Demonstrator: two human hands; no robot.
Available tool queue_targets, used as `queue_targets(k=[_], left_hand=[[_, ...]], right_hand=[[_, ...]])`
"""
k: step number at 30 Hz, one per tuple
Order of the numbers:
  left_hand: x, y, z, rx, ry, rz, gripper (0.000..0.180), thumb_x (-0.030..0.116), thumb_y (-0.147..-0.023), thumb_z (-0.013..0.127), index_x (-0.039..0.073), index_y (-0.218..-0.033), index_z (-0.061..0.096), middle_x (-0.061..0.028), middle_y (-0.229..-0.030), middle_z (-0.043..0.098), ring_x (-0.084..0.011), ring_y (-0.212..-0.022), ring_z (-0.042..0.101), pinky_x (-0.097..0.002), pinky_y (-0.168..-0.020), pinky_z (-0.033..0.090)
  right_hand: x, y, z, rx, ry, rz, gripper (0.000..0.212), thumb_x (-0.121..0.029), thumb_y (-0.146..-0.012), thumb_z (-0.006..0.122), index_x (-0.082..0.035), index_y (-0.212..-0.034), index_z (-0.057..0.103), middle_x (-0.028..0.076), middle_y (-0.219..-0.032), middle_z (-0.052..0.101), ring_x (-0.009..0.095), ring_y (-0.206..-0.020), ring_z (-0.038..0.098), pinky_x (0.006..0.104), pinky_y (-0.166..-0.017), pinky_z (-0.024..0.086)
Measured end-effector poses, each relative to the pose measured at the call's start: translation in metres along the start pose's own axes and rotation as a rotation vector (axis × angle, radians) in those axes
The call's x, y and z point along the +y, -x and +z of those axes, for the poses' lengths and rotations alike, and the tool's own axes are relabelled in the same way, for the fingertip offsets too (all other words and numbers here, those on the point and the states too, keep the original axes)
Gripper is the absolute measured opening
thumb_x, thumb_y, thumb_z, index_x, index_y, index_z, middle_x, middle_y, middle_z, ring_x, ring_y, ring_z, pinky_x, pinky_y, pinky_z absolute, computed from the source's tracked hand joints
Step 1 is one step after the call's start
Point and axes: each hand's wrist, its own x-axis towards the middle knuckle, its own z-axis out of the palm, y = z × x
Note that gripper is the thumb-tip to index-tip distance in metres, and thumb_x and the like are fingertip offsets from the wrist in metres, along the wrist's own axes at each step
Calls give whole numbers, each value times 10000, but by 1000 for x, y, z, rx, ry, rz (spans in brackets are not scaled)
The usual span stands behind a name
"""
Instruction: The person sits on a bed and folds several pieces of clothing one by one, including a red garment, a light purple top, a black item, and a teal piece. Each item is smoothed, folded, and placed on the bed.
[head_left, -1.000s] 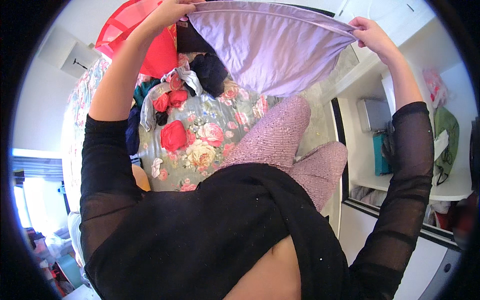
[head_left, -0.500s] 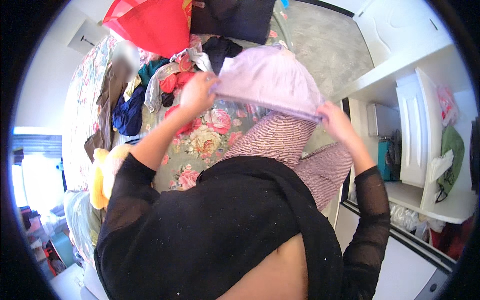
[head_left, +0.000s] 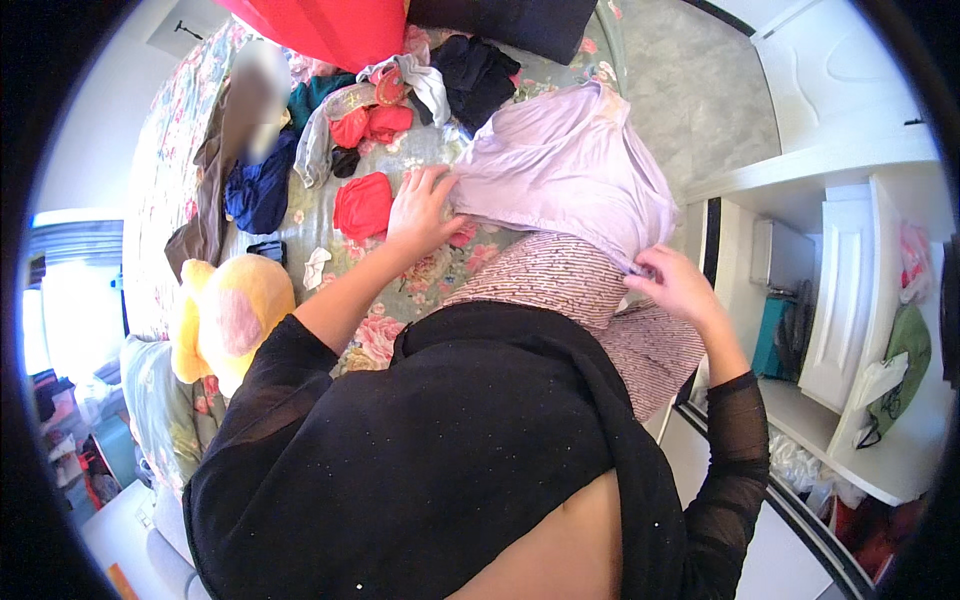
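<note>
— Why is the left hand (head_left: 425, 208) lying flat, fingers spread?
— It is pressing one side of the lilac cloth (head_left: 565, 165) against the bed (head_left: 400, 290), keeping it from sliding.
— And the right hand (head_left: 672, 285)?
— Its fingers are pinching the cloth's other end, just off the bed's right edge, above the knee, pulling it smooth.
— And the red garment (head_left: 362, 205)?
— Lying beside the left hand, untouched.

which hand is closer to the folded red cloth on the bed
Left. The left hand lies on the floral bedspread just right of the red cloth, at the lilac garment's edge. The right hand pinches that garment's far corner, well away.
</note>
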Motion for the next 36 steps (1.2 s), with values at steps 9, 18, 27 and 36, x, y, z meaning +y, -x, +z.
queue_targets(k=[9,18,27,36], left_hand=[[-21,-34,-5,117,174,-56,415,248,-811,679,27,-1140,553,-167,-1195,551,-370,-1100,525,-442,-951,428],[9,-118,19,167,333,10,303,143,-791,655,45,-1074,609,-147,-1131,591,-348,-1086,542,-419,-953,438],[54,-191,37,129,395,24,411,195,-803,665,47,-1177,577,-155,-1175,586,-349,-1139,520,-404,-1002,409],[44,-135,10,218,330,83,469,77,-744,655,21,-1194,535,-166,-1214,540,-363,-1142,502,-422,-991,411]], right_hand=[[32,-61,-41,310,-143,20,181,-158,-849,668,6,-926,649,116,-812,638,183,-679,596,303,-650,482],[79,-198,-32,594,1,59,438,-201,-852,675,-56,-1251,570,170,-1073,668,261,-980,654,356,-869,507],[84,-262,-15,535,-373,282,263,-113,-788,674,-76,-1048,663,162,-1026,659,323,-914,644,385,-813,507],[9,-106,-14,436,-58,-294,114,-92,-804,658,-48,-909,648,104,-897,616,296,-857,608,382,-773,476]])
